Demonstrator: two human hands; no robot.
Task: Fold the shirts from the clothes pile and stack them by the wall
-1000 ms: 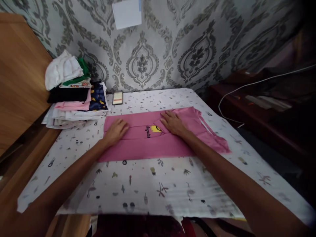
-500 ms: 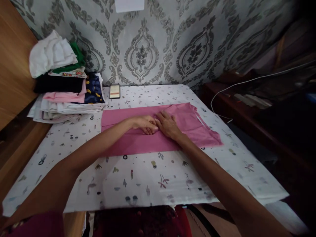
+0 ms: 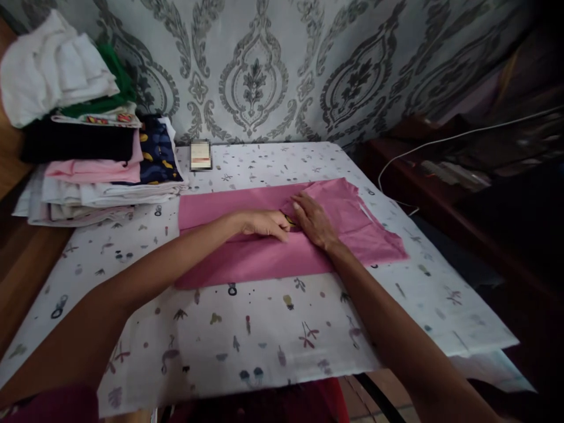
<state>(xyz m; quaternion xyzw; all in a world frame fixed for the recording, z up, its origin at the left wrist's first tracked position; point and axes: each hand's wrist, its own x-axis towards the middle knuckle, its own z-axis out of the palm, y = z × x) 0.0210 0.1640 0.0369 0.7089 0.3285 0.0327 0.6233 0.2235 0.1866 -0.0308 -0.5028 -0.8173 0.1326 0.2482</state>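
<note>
A pink garment (image 3: 255, 261) lies flattened into a long folded shape across the cloth-covered table. Over its middle, my left hand (image 3: 265, 224) is closed, with curled fingers gripping the fabric at a fold. My right hand (image 3: 315, 222) rests open and palm down on the garment, just right of the left one, fingers pointing away from me. Between the two hands the cloth parts slightly, and a small dark patch with yellow print (image 3: 289, 220) shows there. The garment's right end is uneven, with a narrow white strip at its edge.
A tall pile of folded clothes (image 3: 79, 144) stands at the back left beside a wooden panel. A small card-like thing (image 3: 201, 155), blurred, is by the patterned wall (image 3: 253, 76). Right of the table, a white cable (image 3: 436, 143) crosses dark furniture.
My hands have drawn slightly apart, the right one shifting rightward, and the dark and yellow patch now shows between them. The view has tilted down and come closer.
</note>
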